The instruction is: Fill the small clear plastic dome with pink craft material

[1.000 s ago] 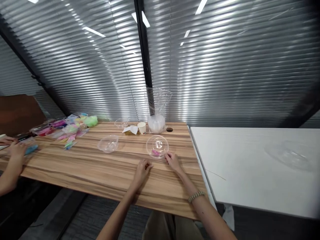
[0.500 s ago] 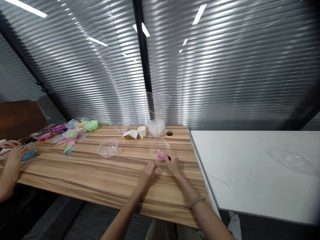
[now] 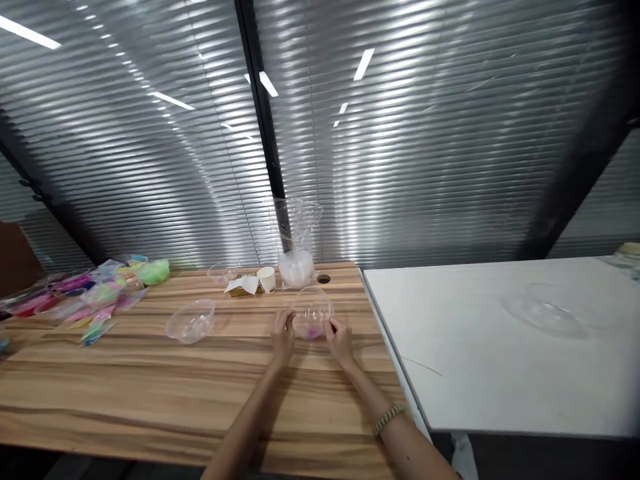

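Observation:
A clear plastic bowl [image 3: 313, 308] stands on the wooden table between my hands, with something small and pink [image 3: 313, 331] at its bottom. My left hand [image 3: 283, 333] is closed at the bowl's left rim, fingers pinched on it. At the right rim my right hand [image 3: 339, 338] pinches the edge, and a beaded bracelet [image 3: 388, 419] circles that forearm. The pink thing is blurred, so its shape cannot be made out.
Another clear bowl [image 3: 191, 322] sits to the left. Behind are a paper cup [image 3: 267, 279], a small box with white paper [image 3: 245, 285] and a bag of white material [image 3: 297, 268]. Colourful packets [image 3: 103, 293] lie far left. A white table [image 3: 465, 373] adjoins at right.
My left hand has moved from the table up to the bowl's left rim. The view has turned right, and the other person's hands at the far left have left the picture.

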Demonstrator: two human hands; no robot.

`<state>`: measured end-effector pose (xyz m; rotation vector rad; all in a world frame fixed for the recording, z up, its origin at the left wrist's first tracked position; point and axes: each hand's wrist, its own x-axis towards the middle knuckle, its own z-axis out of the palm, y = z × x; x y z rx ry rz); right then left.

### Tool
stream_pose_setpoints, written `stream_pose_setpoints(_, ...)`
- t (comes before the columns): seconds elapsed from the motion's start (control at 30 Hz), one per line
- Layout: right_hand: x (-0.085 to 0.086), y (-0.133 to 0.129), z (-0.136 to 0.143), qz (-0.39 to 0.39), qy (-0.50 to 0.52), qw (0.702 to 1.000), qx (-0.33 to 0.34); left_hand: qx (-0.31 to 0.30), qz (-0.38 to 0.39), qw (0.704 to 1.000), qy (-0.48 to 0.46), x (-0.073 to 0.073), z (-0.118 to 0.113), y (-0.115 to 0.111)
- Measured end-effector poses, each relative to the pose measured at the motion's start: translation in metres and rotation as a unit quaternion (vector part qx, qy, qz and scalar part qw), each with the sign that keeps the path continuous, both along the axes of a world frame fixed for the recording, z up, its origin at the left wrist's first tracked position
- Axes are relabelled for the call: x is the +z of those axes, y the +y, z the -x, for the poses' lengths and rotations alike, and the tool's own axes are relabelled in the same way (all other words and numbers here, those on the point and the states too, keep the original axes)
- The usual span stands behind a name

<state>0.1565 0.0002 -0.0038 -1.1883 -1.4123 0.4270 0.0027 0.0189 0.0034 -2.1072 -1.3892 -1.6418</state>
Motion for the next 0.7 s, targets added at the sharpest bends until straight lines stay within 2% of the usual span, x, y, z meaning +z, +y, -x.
stream_pose_setpoints(0.13, -0.002, 0.004, -0.004, -0.007, -0.026, 1.000, 0.000, -0.067, 0.001, 0.997, 0.035, -0.007, -0.015, 0.009)
stream_pose_setpoints(0.27, 0.000, 0.004, -0.006, -0.004, -0.077, 0.997, 0.007, -0.121, 0.007, 0.992, 0.046, -0.011, -0.011, 0.004)
stream_pose_setpoints(0.4, 0.005, 0.003, -0.007, 0.018, -0.127, 0.992, -0.004, -0.129, 0.041, 0.986, 0.101, -0.010, -0.006, 0.008)
stream_pose_setpoints(0.5, 0.008, 0.004, -0.006, 0.029, -0.163, 0.986, -0.009, -0.160, 0.091, 0.971, 0.150, -0.013, -0.006, 0.017)
stream_pose_setpoints(0.7, 0.007, 0.008, -0.002, 0.038, -0.230, 0.972, -0.021, -0.178, 0.127, 0.962, 0.164, -0.023, -0.003, 0.033)
